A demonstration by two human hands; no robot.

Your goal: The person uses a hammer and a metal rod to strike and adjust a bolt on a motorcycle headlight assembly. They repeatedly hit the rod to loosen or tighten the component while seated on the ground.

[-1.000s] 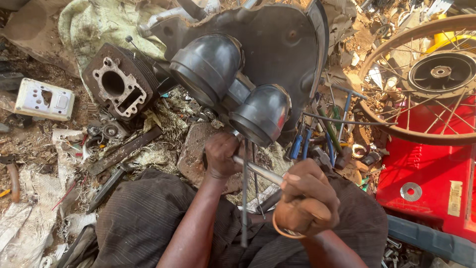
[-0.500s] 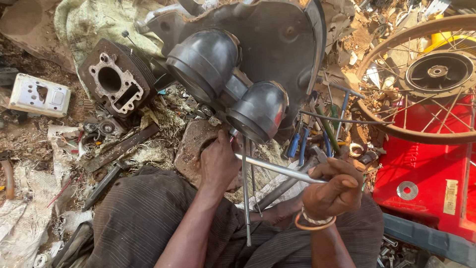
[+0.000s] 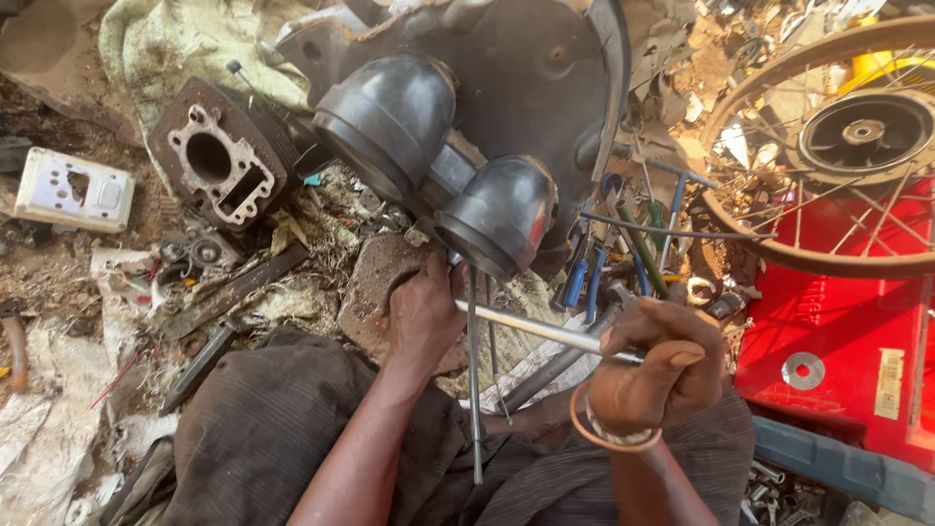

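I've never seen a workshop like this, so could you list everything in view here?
Rubber boots: two, dark grey, centre, on a grey metal housing.
Metal rod: one, silver, under the boots.
Engine cylinder: one, rusty, upper left.
Switch plate: one, white, far left.
Spoked wheel: one, rusty, upper right.
Red panel: one, right.
Hand tools: several, blue and green handles, centre right.
Left hand: beneath the nearer boot.
Right hand: gripping the rod, bangle on wrist.

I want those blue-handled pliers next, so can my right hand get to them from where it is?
Probably yes: the blue-handled pliers lie just beyond the right hand with nothing between, but its grip is full with the metal rod.
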